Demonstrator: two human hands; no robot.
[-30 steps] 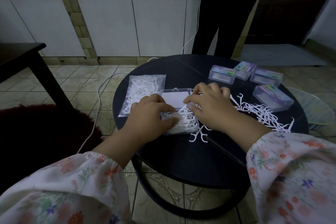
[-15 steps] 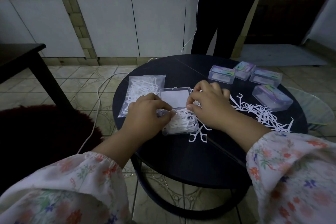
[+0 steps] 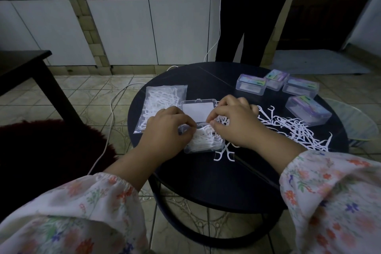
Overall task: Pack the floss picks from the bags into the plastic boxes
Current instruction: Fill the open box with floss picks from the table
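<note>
An open clear plastic box (image 3: 203, 144) sits mid-table, its base heaped with white floss picks and its lid (image 3: 198, 109) lying flat behind. My left hand (image 3: 167, 130) curls over the box's left side, fingertips pinching picks at the heap. My right hand (image 3: 235, 123) hovers over the box's right side, thumb and fingers pinching a few picks. A sealed clear bag of picks (image 3: 162, 103) lies left of the lid. Loose picks (image 3: 296, 130) are scattered to the right, and two lie in front of the box (image 3: 224, 153).
Several closed boxes with coloured labels (image 3: 250, 86) stand at the round black table's (image 3: 206, 181) back right. A person in dark trousers (image 3: 251, 27) stands behind the table. A white cable (image 3: 111, 109) trails on the tiled floor; a dark side table (image 3: 26, 68) stands left.
Both hands have drawn together over the box's far end; the left hand lifted off the heap and now pinches picks beside the right fingertips. The box stays in place.
</note>
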